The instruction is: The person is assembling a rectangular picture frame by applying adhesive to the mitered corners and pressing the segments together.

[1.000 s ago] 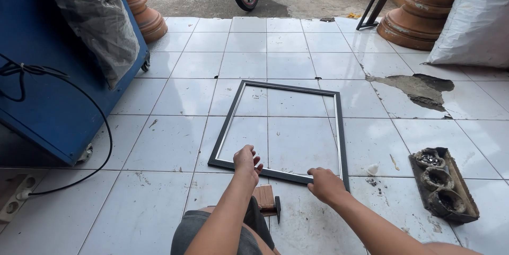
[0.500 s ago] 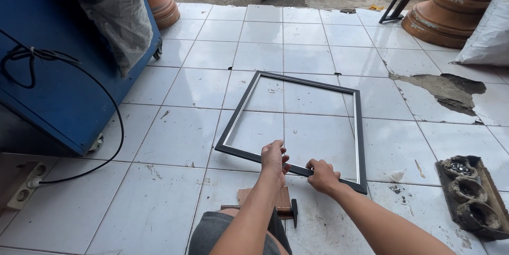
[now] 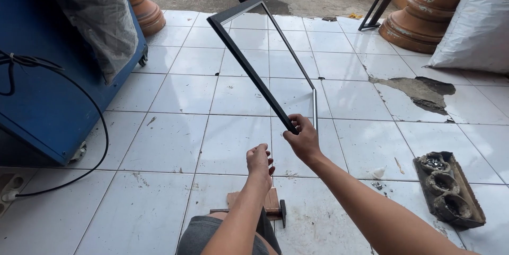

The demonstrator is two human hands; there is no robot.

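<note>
Dark metal frame (image 3: 254, 69) lifted off the tiled floor (image 3: 175, 143), tilted.
Right hand (image 3: 303, 139) grips its near corner; left hand (image 3: 260, 160) hangs loosely curled, empty.

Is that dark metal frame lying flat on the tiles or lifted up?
Lifted up. The right hand grips the frame at its near end, and it tilts away above the tiled floor.
</note>
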